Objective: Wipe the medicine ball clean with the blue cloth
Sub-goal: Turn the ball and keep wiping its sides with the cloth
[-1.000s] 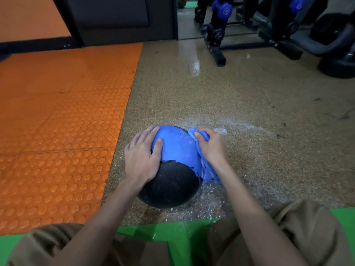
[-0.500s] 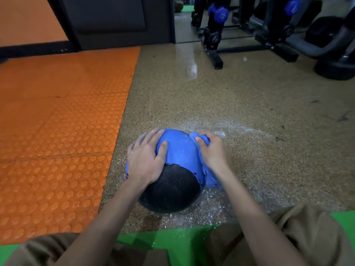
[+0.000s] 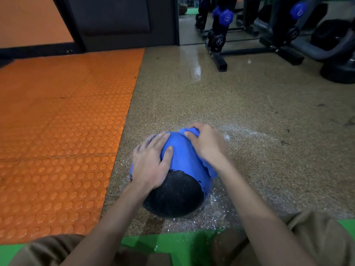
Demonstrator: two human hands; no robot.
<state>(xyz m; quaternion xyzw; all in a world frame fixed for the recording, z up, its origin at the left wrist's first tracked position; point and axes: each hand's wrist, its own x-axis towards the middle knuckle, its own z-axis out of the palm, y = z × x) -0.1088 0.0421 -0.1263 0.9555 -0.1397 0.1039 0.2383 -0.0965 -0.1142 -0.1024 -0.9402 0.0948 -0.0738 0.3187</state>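
Left grip (image 3: 151, 164) spread flat on the ball (image 3: 174, 196), right grip (image 3: 207, 144) clutching the cloth (image 3: 211, 169): we risk the ball rolling on the wet-looking floor (image 3: 221, 210) under uneven pressure.

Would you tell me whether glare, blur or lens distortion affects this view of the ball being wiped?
Head view: a bright glare streak lies on the floor beyond the ball; the right hand gripping the cloth looks slightly smeared, the left hand sharper; the wide lens tilts the rack near the top edge; the ball's black half is dim, showing little detail.
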